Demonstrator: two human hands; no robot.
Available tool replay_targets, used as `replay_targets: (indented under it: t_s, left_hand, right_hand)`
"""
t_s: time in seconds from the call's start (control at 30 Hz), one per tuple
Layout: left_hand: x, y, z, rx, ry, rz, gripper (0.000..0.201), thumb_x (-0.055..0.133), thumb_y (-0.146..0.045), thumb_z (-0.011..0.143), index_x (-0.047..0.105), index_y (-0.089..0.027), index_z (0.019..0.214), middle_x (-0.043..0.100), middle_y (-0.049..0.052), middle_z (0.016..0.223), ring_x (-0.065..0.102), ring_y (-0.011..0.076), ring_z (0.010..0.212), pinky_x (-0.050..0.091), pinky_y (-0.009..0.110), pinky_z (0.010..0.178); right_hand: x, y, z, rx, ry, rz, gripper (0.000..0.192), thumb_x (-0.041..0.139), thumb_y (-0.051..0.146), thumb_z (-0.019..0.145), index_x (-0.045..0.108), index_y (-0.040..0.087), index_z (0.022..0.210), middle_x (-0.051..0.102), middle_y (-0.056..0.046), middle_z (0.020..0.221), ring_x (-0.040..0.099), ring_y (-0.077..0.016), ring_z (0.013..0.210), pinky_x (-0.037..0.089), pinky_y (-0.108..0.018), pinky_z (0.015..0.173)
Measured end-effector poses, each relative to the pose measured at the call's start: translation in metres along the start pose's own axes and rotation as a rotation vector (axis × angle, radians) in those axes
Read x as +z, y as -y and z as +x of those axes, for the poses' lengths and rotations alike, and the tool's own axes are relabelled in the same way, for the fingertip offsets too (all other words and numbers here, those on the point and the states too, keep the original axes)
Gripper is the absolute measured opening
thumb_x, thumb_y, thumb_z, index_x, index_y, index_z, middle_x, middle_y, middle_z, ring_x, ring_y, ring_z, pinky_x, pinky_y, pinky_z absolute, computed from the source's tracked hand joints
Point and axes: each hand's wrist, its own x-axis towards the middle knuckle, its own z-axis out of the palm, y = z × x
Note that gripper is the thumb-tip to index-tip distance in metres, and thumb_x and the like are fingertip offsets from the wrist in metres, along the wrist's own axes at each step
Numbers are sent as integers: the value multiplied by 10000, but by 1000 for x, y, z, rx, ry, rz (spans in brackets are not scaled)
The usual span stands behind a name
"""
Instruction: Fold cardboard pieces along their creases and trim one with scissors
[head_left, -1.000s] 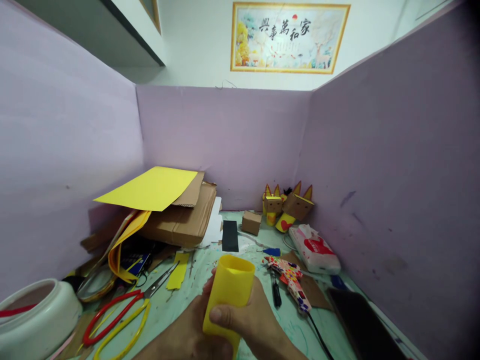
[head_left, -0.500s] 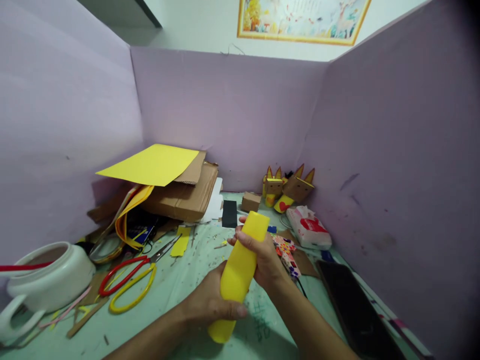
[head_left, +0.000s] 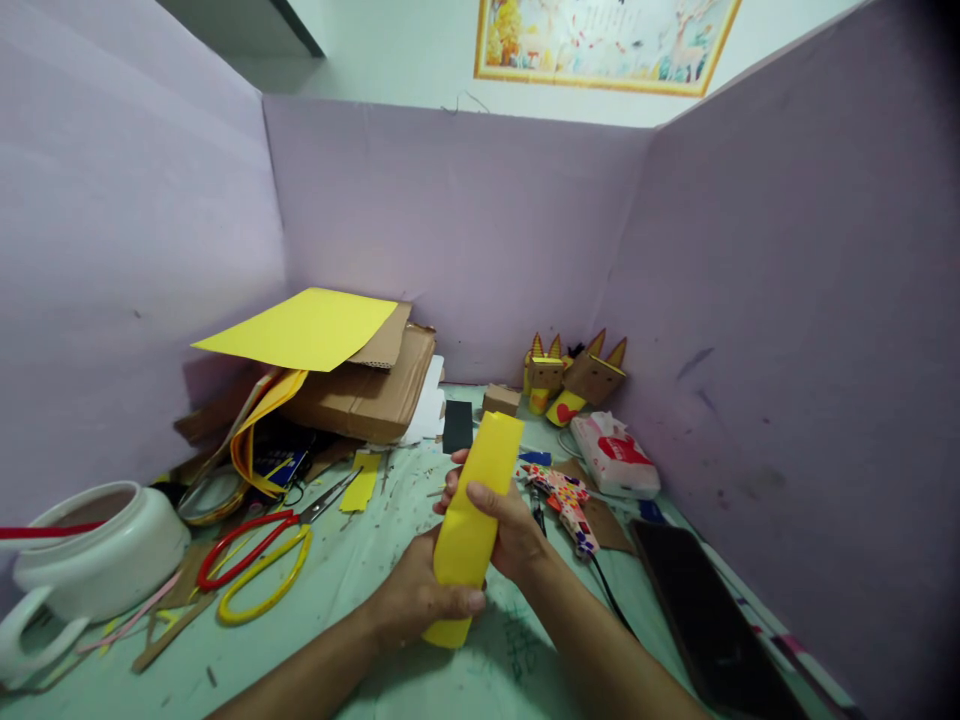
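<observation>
Both hands hold a rolled tube of yellow paper [head_left: 472, 520] just above the pale green work surface [head_left: 352, 580], and what has changed is the tube's shape. A second ago it was a round, open cylinder seen from its mouth; half a second ago it was still plump, tilted away from the person. Now it is pressed nearly flat, with a squared far end and a crease line along its length. Judging by this, the roll is being flattened between the hands rather than kept round.

The left hand [head_left: 420, 598] is clenched on the near end of the tube, thumb across the front and fingers behind. The right hand [head_left: 506, 525] grasps its middle from the right side, thumb on top. Each grip is closed on the paper. The tube leans away from the person, its far end free in the air beyond the right grip.

Left of the left grip lie red-and-yellow-handled scissors [head_left: 259, 565], and further left a white plastic jar [head_left: 97, 550]. Just right of the right grip lies a glue gun wrapped in colourful patterned tape [head_left: 566, 505], then a dark flat tablet [head_left: 709, 630] nearer the person. Beyond the grips a sheet of yellow paper [head_left: 300, 330] rests on a stack of brown cardboard [head_left: 375, 390], and small cardboard figures with pointed ears [head_left: 581, 378] stand in the far corner beside a soft tissue pack [head_left: 615, 455].
</observation>
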Motion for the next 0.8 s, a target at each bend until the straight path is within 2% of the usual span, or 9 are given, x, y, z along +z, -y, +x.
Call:
replay_targets:
  t_s: [0.1,0.17,0.27,0.37,0.53,0.67,0.8]
  left_hand:
    - [3,2,0,54,-23,46,652,783,-492,492,554,-139,990,568,10,770,474,132,645,365,245,552]
    - [5,0,-2,82,-56,82,700,773,-478,520,522,-141,1080,597,46,899,515,166,735,402,262,608]
    - [7,-3,-5,129,-131,144,764,747,-443,560,440,-152,1196,573,92,1127,538,240,955,444,311,769]
    - [8,-6,-7,136,-222,224,799,733,-398,589,377,-161,1264,539,104,1231,491,283,1112,414,345,900]
    - [12,-5,-8,25,-333,331,752,683,-234,630,361,-135,1302,585,131,1187,572,288,988,448,388,844]
    - [15,-4,-8,43,-312,333,598,632,-237,696,415,-139,1244,622,102,1126,596,243,931,468,336,809]
    - [15,-6,-8,64,-281,344,479,611,-263,736,464,-131,1173,652,90,1027,599,233,870,470,331,767]
  right_hand:
    - [-1,2,1,-47,-41,23,444,785,361,584,570,221,946,590,40,711,577,-121,614,505,-288,663]
    - [-1,3,1,-68,-62,20,434,783,370,589,570,216,935,583,37,707,571,-122,604,505,-289,645]
    - [0,2,1,-95,-87,-4,431,785,361,590,564,215,929,581,33,704,571,-130,596,498,-286,608]
    - [0,-2,2,-133,-110,-48,431,788,335,594,556,214,937,583,35,696,567,-130,583,484,-274,577]
    - [-2,-11,1,-177,-142,-143,438,788,308,608,558,212,968,600,29,739,579,-137,604,487,-281,589]
    - [-2,-13,0,-179,-162,-192,435,786,317,617,555,207,969,590,35,732,582,-135,593,486,-278,570]
    - [-2,-12,0,-176,-195,-221,433,784,328,625,550,201,966,584,45,683,578,-131,558,474,-265,534]
